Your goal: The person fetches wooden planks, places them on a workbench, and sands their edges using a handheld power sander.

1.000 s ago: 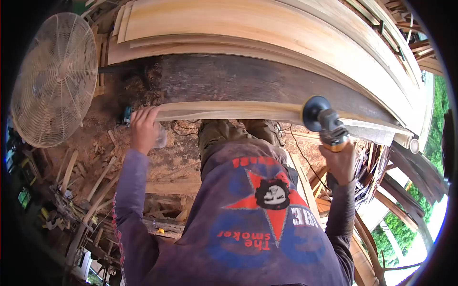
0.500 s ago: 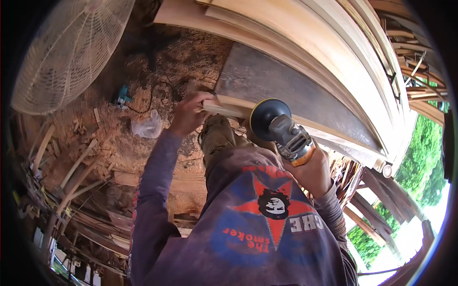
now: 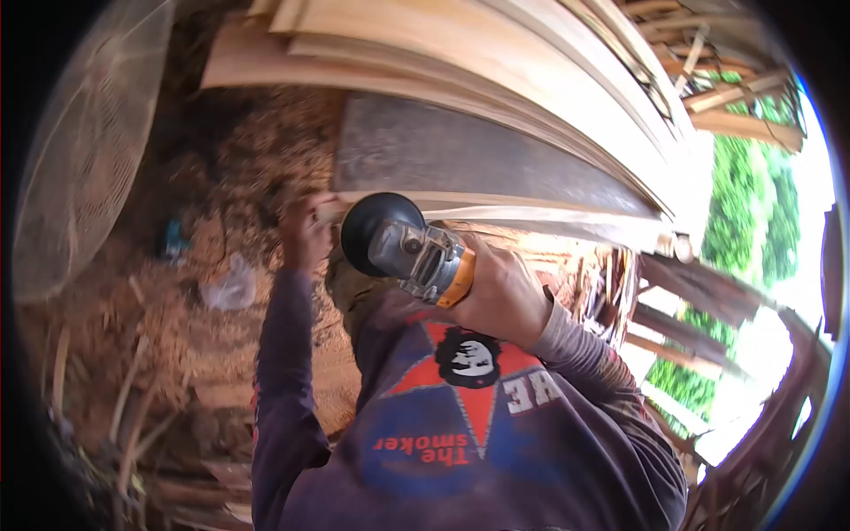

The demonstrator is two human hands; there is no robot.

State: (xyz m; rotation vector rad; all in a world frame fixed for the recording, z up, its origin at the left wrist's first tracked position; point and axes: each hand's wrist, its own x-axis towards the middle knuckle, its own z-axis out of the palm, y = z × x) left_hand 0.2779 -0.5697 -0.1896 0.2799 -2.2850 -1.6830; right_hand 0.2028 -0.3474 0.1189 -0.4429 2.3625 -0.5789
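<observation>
My right hand (image 3: 506,292) is wrapped round the body of an angle grinder (image 3: 423,257) with an orange and grey housing. Its round black disc pad (image 3: 372,232) covers part of a pale wooden strip (image 3: 531,215); whether the two touch I cannot tell. At the strip's left end, my left hand (image 3: 306,234) has its fingers closed on the wood, slightly blurred. Behind the strip lies a dark flat board (image 3: 478,146).
Long curved planks (image 3: 425,44) are stacked on the far side of the dark board. A large fan (image 3: 88,159) stands at the left. A teal power tool (image 3: 173,241) and a clear plastic bag (image 3: 230,285) lie on the shavings-covered ground, with wood scraps (image 3: 124,389) nearer me.
The grinder and my right hand have moved left along the strip, closer to my left hand. The whole view has shifted, with the fan and bag now further left and lower.
</observation>
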